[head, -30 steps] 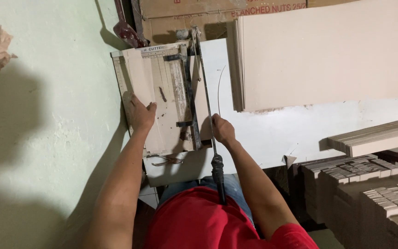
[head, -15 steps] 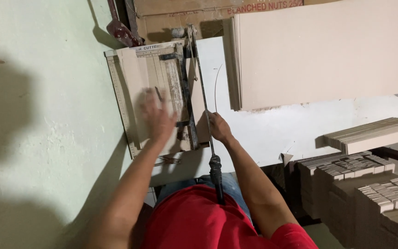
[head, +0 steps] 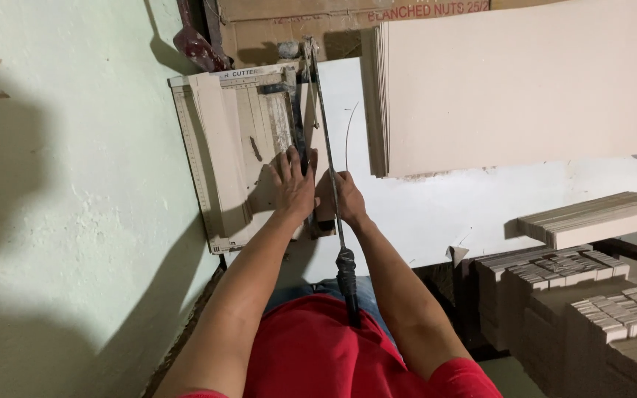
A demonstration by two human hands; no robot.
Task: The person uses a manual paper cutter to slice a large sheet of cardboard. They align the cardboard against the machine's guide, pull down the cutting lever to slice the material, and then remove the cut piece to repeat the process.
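Observation:
A beige paper cutter board [head: 234, 147] lies against the wall, with a cardboard sheet [head: 219, 140] on it. Its long metal lever arm [head: 322, 118] runs down to a black handle [head: 346, 284] above my red shirt. My left hand [head: 293, 184] lies flat on the board beside the dark clamp bar [head: 298, 125], fingers spread. My right hand [head: 346, 197] is closed around the lever arm at its middle, right next to my left hand, over a beige strip that sticks out past the blade.
A thick stack of large beige sheets [head: 525, 81] lies on the white table [head: 444, 214] to the right. Piles of cut strips [head: 599, 217] and bundled pieces [head: 591, 295] stand at lower right. The pale green wall [head: 75, 184] is at left, a cardboard box [head: 296, 29] behind.
My left hand has moved from the left side of the board across to the clamp bar near the blade. My right hand has stayed on the lever arm.

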